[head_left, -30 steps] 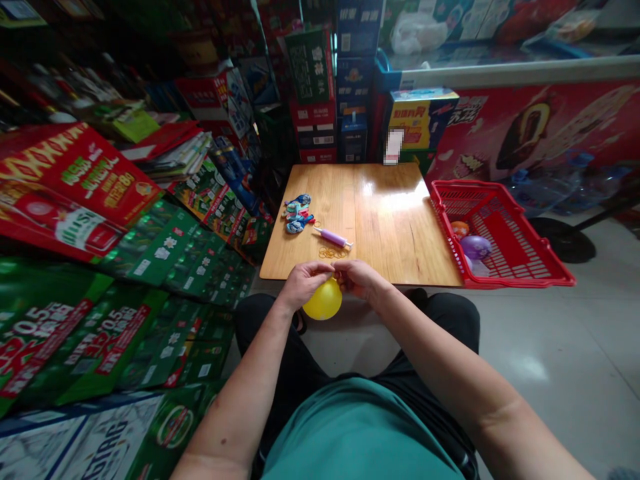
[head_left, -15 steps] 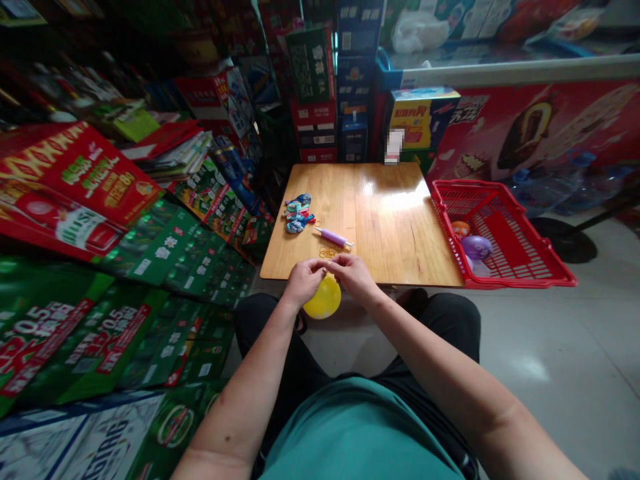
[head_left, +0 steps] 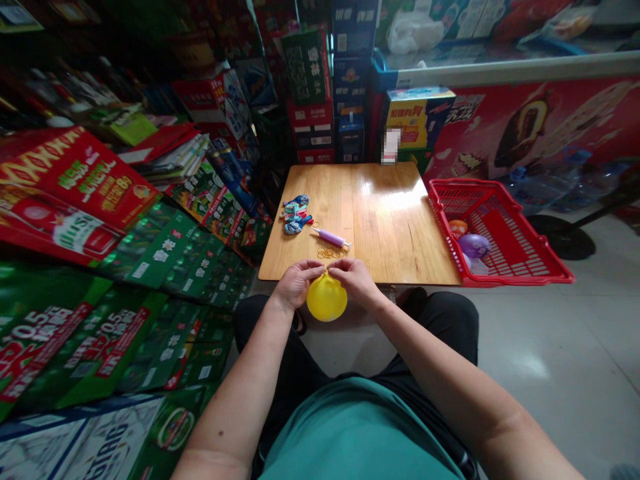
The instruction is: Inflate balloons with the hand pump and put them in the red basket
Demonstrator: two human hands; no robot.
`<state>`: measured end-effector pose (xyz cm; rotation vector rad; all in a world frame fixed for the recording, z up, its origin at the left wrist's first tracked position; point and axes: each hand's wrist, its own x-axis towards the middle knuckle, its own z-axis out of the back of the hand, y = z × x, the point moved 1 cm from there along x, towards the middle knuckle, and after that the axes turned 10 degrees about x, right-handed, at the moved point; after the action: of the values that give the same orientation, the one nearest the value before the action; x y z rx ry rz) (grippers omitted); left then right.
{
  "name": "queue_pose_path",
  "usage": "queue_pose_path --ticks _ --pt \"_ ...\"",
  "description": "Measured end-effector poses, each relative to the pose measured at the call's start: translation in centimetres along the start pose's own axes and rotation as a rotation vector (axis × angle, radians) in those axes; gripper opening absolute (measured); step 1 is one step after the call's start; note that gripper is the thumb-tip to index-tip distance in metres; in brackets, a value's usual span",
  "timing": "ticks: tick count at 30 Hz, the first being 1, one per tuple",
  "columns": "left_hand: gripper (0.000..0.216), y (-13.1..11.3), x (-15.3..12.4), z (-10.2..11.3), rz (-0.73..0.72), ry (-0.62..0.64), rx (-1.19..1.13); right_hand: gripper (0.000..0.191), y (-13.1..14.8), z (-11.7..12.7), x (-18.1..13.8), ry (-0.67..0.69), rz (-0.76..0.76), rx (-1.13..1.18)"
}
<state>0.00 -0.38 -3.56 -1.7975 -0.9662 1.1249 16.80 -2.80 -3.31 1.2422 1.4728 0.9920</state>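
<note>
While left hand [head_left: 295, 283] and right hand [head_left: 354, 278] pinch filled yellow balloon [head_left: 327, 300] at neck [head_left: 326, 273], tied or not unclear, purple balloon [head_left: 474, 246] lies filled in right basket [head_left: 513, 233]; limp balloons [head_left: 297, 215] unfilled, left on desk [head_left: 390, 243].

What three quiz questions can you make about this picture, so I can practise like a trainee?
1. Pick one: what do the left hand and right hand pinch?
A) a square blue sponge
B) the neck of a round yellow balloon
C) a tall green cup

2. True or false: the red plastic basket is left of the rectangular wooden table, as the person sees it.

3. Fill the gap: between the slim purple tube and the hands lie thin yellow ___.

Key: 1. B. 2. False; it is on the right. 3. Loops, probably rubber bands.
</note>
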Motion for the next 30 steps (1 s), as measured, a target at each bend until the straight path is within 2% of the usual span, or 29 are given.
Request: queue_pose_path --ticks 4,7,11,13,19,25,30 --pt "0.032 -0.6 0.0 -0.9 0.011 0.029 0.012 0.019 0.2 0.3 -0.3 0.124 0.081 -0.120" --pt "0.033 -0.9 0.2 -1.6 -0.030 0.030 0.041 0.020 0.2 0.8 -0.3 0.061 0.080 -0.081" --pt "0.040 -1.0 0.7 -2.0 -0.259 -0.182 0.206 0.023 0.6 2.4 -0.1 -0.082 0.032 0.075" --pt "0.046 -0.9 0.8 -2.1 -0.295 -0.240 0.264 0.024 1.0 3.7 0.0 -0.144 0.025 0.135" --pt "0.057 -0.6 0.3 -4.5 -0.100 -0.022 0.256 0.025 1.6 8.0 0.1 -0.262 0.042 0.184" --pt "0.061 0.0 1.9 -8.5 -0.151 0.066 0.311 0.024 2.2 12.3 -0.3 -0.395 0.037 0.199" --pt "0.069 0.7 4.8 -12.9 -0.230 0.095 0.442 0.025 3.3 17.4 -0.7 -0.468 0.030 0.164"
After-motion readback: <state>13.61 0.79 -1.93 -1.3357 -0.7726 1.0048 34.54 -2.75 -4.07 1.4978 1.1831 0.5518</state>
